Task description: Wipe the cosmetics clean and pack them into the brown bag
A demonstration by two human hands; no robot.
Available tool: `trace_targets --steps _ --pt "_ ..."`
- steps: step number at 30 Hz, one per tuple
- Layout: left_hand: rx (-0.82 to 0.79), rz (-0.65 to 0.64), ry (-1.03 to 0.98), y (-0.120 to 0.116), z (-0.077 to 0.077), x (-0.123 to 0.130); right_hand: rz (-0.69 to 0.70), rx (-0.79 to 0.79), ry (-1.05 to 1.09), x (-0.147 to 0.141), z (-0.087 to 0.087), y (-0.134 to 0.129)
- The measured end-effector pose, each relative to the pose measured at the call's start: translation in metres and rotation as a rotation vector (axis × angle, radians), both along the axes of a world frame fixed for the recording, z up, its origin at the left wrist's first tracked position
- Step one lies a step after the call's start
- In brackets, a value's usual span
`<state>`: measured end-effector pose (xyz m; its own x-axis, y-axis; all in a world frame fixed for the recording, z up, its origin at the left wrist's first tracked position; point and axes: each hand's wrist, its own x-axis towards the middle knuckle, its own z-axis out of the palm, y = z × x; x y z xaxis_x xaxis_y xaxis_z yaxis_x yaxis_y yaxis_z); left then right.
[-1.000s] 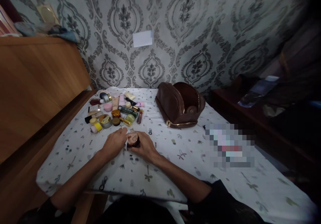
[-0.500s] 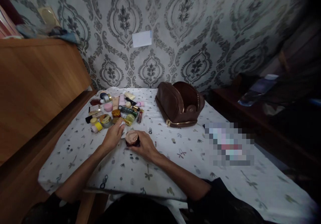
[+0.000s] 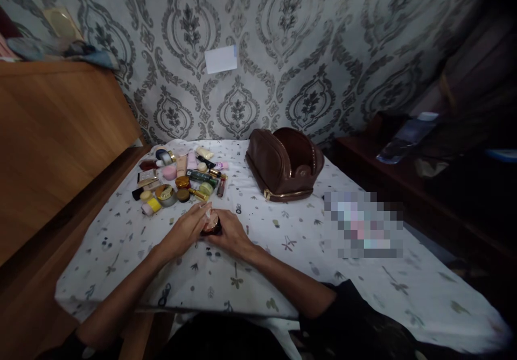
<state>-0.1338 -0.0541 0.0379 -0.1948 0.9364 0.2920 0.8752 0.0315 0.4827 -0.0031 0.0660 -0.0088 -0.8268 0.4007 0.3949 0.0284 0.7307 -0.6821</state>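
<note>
My right hand [image 3: 232, 233] is wrapped round a small dark round jar [image 3: 212, 224] with a pinkish-beige lid, low over the white patterned cloth. Against the jar's left side and top, my left hand [image 3: 186, 230] pinches a bit of white tissue [image 3: 207, 211]. Just beyond my hands lie several cosmetics, among them a gold tube [image 3: 198, 194], a dark round jar [image 3: 183, 195] and a silver-rimmed jar [image 3: 165, 194]. My left fingers partly cover the jar's lid.
An open brown leather bag [image 3: 269, 161] stands at the back of the cloth-covered table [image 3: 258, 290]. To the right lies a blurred-out item [image 3: 359, 223]. A plastic bottle [image 3: 407, 136] is further right, and a wooden cabinet [image 3: 60, 150] rises on the left.
My left hand has moved right and down, bringing the white tissue onto the jar's lid. My right hand still holds the jar. The whole view has shifted slightly.
</note>
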Motion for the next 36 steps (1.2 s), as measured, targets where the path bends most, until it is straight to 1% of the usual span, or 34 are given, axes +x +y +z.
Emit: trace_targets --steps 6,9,13,16,21,23,25,28,30,33,36 --pt "0.013 0.043 -0.235 0.010 0.004 -0.008 -0.018 -0.007 -0.019 0.001 0.001 -0.001" --pt "0.022 0.091 -0.239 0.012 0.007 -0.010 -0.026 -0.020 -0.011 0.002 0.004 -0.002" --pt "-0.006 0.096 -0.192 0.012 0.009 -0.013 -0.033 -0.028 -0.023 0.003 0.007 -0.002" --pt "-0.012 0.106 -0.107 0.011 0.013 -0.012 -0.019 -0.039 -0.039 0.003 0.008 -0.002" --pt "0.081 0.111 0.061 0.005 0.022 0.000 -0.035 -0.074 -0.048 0.003 0.007 -0.002" --pt "0.123 0.088 0.117 0.000 0.025 0.006 -0.052 -0.092 -0.064 0.004 0.009 -0.003" --pt "0.146 0.032 0.191 -0.005 0.027 0.013 -0.079 -0.118 -0.098 0.005 0.011 -0.004" --pt "0.113 -0.063 0.344 -0.010 0.027 0.023 -0.102 -0.133 -0.119 0.005 0.013 -0.005" --pt "0.078 -0.090 0.444 -0.010 0.026 0.026 -0.090 -0.120 -0.099 0.005 0.012 -0.005" --pt "0.033 -0.068 0.522 -0.005 0.028 0.026 -0.071 -0.102 -0.058 0.005 0.011 -0.005" --pt "-0.017 0.003 0.507 0.000 0.033 0.020 -0.052 -0.115 -0.033 0.006 0.013 -0.006"
